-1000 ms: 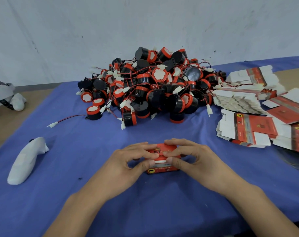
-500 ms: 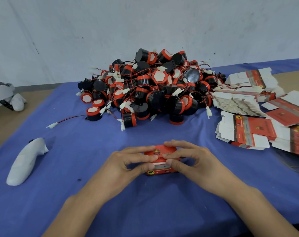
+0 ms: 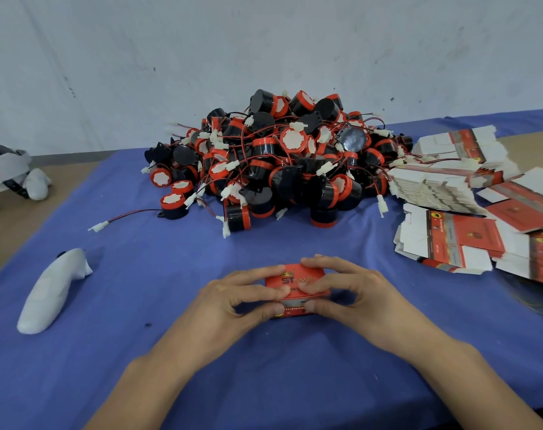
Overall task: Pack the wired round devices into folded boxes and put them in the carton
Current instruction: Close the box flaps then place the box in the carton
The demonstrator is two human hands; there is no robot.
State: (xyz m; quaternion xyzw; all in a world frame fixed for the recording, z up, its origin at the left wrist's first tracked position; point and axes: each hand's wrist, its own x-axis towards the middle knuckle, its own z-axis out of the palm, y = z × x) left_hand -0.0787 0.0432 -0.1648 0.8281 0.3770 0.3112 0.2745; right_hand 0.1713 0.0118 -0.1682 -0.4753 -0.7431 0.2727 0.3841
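Folded box (image 3: 295, 279), small and red, low in the middle of the blue table (image 3: 140, 383), close to the front edge and clamped from both sides. To its left, left hand (image 3: 230, 301), fingers curled over the top face and thumb set against the near side. To its right, right hand (image 3: 357, 296) gripping in the same way, fingertips pressing down on the lid. Probably light, thin printed card (easily buckled by a firm squeeze), so best taken at edges and corners, not mid-panel. Glossy-looking print, perhaps a little slick under dry fingers. Modest weight inside at most, judging by the small plastic bodies in the pile of wired round devices (image 3: 279, 162) heaped behind. Stiff shells there, but tangled by thin red leads, so better lifted by the body than by the wire. At far left, a white rounded object (image 3: 53, 290) of unclear purpose. In the middle, contents of the box and state of its end flaps impossible to tell, both covered by fingers. At right, flat box blanks (image 3: 459, 240) cut off by the frame edge. No carton anywhere in view.
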